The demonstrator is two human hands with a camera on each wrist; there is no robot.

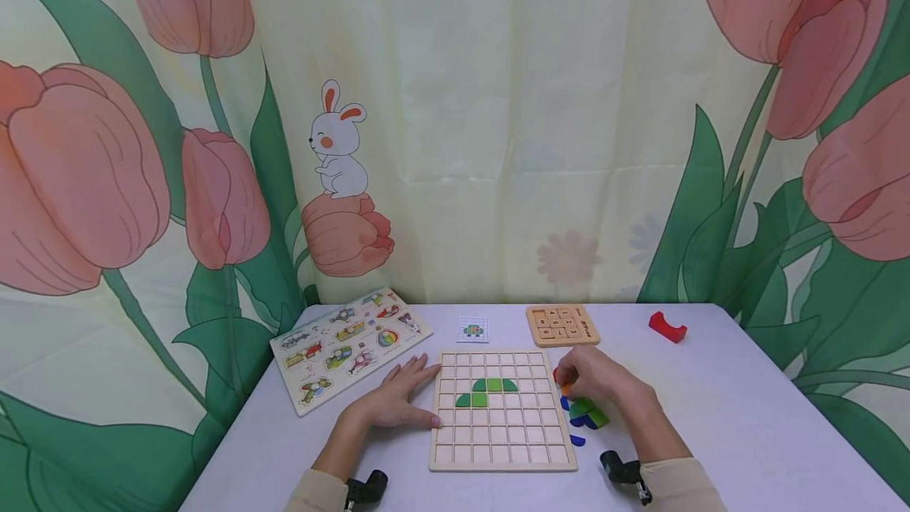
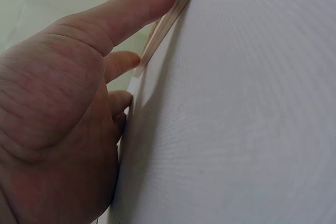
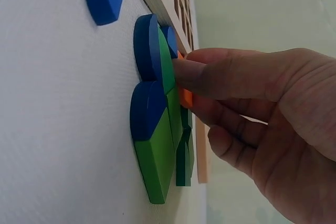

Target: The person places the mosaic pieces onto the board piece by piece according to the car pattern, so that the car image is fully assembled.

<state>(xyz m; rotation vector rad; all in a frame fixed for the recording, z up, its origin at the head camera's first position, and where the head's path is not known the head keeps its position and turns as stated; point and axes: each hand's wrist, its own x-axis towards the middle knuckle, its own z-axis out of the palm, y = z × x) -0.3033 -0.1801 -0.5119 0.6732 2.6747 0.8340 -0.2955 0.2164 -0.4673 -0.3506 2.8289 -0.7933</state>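
Observation:
A wooden grid board (image 1: 503,453) lies in front of me, with several green pieces (image 1: 479,400) set in its squares. My left hand (image 1: 398,400) rests at the board's left edge with fingers spread; in the left wrist view its thumb (image 2: 142,11) touches the wooden rim. Right of the board, my right hand (image 1: 596,376) reaches down to loose pieces and pinches an orange piece (image 3: 186,97) between thumb and fingertips, which partly hide it. Blue pieces (image 3: 147,106) and green pieces (image 3: 157,161) lie bunched beside those fingers. A red piece (image 1: 556,374) peeks out at the fingertips.
A picture puzzle board (image 1: 330,397) lies at the back left. Behind the grid board are a small pattern card (image 1: 473,329) and a wooden number tray (image 1: 563,341). A red curved block (image 1: 667,328) sits at the back right. A printed curtain (image 1: 498,141) hangs behind the table.

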